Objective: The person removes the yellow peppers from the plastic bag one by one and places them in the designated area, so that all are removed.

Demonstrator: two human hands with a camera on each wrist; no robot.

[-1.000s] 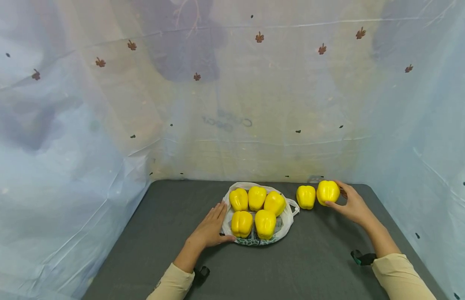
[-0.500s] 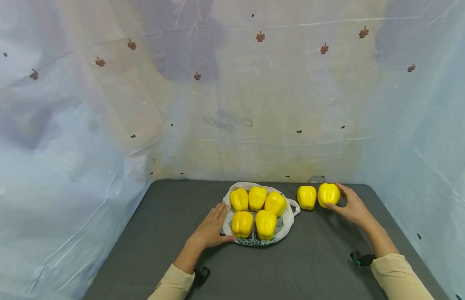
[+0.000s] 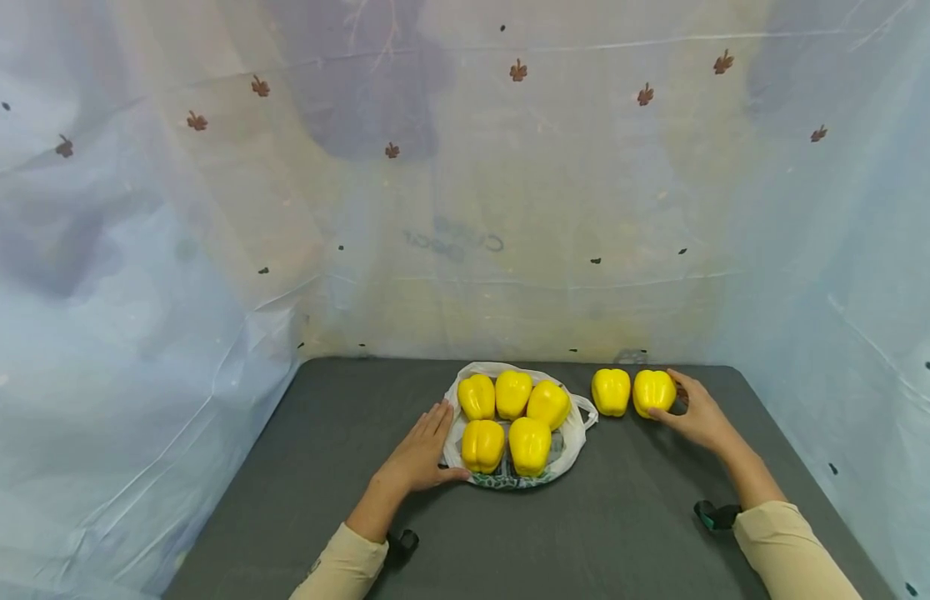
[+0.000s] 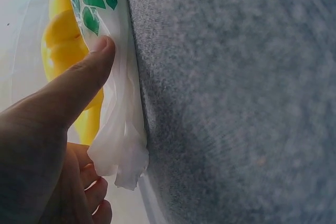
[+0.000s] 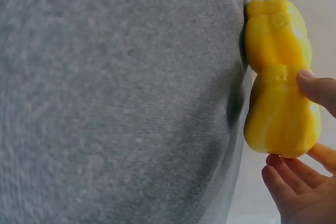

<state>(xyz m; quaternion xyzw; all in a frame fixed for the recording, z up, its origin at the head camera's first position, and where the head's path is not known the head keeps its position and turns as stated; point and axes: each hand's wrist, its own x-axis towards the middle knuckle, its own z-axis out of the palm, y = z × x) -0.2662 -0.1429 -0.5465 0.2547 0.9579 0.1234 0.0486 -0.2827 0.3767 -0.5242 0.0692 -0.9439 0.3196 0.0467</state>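
Several yellow bell peppers sit in a white plastic bag with green leaf print, spread open on the dark table. My left hand rests along the bag's left side, fingers straight; in the left wrist view the thumb touches the bag's printed wall. To the right of the bag, two more peppers stand side by side. My right hand holds the right one, a yellow bell pepper, between thumb and fingers. Beside it is the other pepper, which the hand does not touch.
The bag's handle loop lies toward the loose peppers. A patterned plastic sheet hangs behind the dark table and along both sides. Black straps are on both wrists.
My right hand has lowered its pepper slightly, down to the table beside the other loose pepper. The left hand stays at the bag. The head view has shifted a little.
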